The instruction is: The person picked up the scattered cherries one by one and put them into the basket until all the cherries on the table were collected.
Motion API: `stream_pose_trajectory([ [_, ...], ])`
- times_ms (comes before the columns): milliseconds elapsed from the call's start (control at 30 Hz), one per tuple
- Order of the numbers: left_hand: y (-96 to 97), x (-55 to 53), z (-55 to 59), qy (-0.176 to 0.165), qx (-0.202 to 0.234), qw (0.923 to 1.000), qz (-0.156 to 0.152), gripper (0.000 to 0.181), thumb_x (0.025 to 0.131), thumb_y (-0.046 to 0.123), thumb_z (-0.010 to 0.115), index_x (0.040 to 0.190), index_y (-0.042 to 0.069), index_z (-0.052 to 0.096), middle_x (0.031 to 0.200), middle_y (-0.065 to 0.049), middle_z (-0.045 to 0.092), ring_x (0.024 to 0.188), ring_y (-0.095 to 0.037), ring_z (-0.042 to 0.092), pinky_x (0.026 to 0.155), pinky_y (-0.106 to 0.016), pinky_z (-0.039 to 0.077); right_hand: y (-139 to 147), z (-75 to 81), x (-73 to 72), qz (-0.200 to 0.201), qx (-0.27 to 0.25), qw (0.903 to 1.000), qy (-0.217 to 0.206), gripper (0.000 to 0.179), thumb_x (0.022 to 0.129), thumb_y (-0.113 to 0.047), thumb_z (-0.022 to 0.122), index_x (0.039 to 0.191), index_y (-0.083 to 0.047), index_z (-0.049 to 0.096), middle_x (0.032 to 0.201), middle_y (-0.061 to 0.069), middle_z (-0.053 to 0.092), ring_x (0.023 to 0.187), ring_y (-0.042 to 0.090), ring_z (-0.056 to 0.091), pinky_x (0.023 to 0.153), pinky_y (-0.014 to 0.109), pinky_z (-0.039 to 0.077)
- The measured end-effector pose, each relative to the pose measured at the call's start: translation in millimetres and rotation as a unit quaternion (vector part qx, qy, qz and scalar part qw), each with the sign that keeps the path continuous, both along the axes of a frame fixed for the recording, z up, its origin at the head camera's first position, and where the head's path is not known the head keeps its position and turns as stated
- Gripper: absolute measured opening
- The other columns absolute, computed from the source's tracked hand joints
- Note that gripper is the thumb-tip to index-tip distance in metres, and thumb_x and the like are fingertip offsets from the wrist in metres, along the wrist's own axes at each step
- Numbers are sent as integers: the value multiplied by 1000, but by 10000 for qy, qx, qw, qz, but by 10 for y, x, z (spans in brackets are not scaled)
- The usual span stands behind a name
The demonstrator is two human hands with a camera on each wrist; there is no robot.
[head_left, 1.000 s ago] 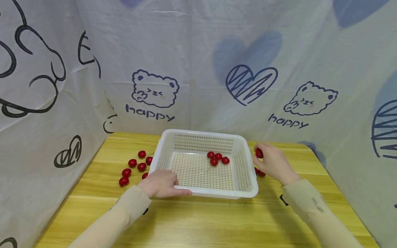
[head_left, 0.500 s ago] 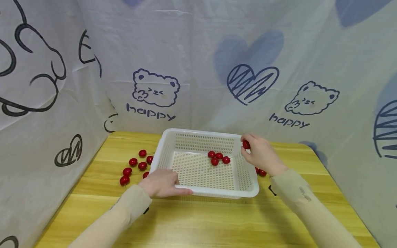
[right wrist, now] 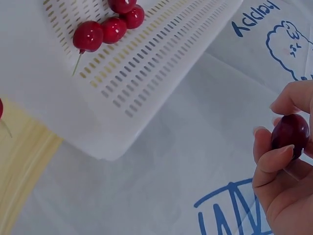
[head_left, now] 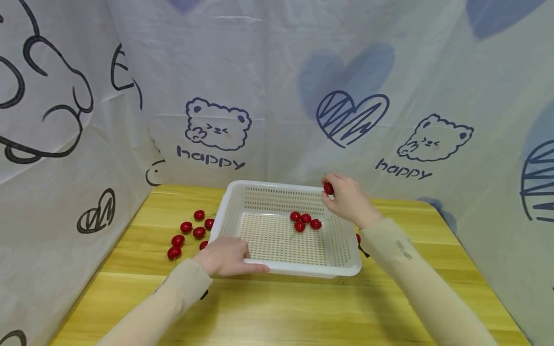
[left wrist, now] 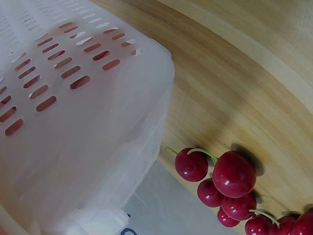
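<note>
A white perforated basket (head_left: pixel 281 269) stands mid-table, with several red cherries (head_left: pixel 299 226) lying on its floor towards the right. My left hand (head_left: pixel 227 257) grips the basket's near left corner, its thumb along the front rim. Above the basket's far right part, my right hand (head_left: pixel 348 199) pinches a single cherry (right wrist: pixel 291 136) between thumb and fingers. In the left wrist view the basket's wall (left wrist: pixel 98 127) fills the left side, and the left hand is mostly hidden behind it.
Several loose cherries (head_left: pixel 186 227) lie on the wooden table (head_left: pixel 277 312) left of the basket. One more cherry (head_left: pixel 358 238) shows by its right wall, partly hidden by the right sleeve. A printed white cloth (head_left: pixel 277 96) hangs behind and at both sides.
Holding its cherry, my right hand has moved left and up, from beside the basket's right wall to over its far right part. The left hand and basket stay put.
</note>
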State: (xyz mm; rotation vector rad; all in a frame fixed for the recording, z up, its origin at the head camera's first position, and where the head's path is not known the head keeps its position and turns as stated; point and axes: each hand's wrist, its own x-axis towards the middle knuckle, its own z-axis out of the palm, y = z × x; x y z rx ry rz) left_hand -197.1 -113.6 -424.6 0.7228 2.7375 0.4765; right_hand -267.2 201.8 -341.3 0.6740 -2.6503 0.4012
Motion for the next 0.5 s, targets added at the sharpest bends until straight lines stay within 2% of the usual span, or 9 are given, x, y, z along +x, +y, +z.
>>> stream_pose_trajectory([
  [267, -4, 2, 8, -69, 113, 9999, -5, 60, 80, 82, 57, 84, 23, 70, 56, 8, 43, 48, -9, 35, 47, -25, 30, -135, -7, -140, 10, 84, 9992, -396, 20, 89, -9, 66, 108, -3, 65, 98, 13, 68, 82, 24, 62, 73, 36, 56],
  [500, -3, 5, 7, -64, 92, 9999, 7, 61, 80, 83, 57, 86, 24, 71, 55, 8, 43, 48, -9, 36, 47, -25, 30, -238, -60, -276, 40, 256, 9982, -550, 18, 88, -9, 68, 105, -4, 65, 92, 10, 65, 80, 22, 59, 72, 36, 52],
])
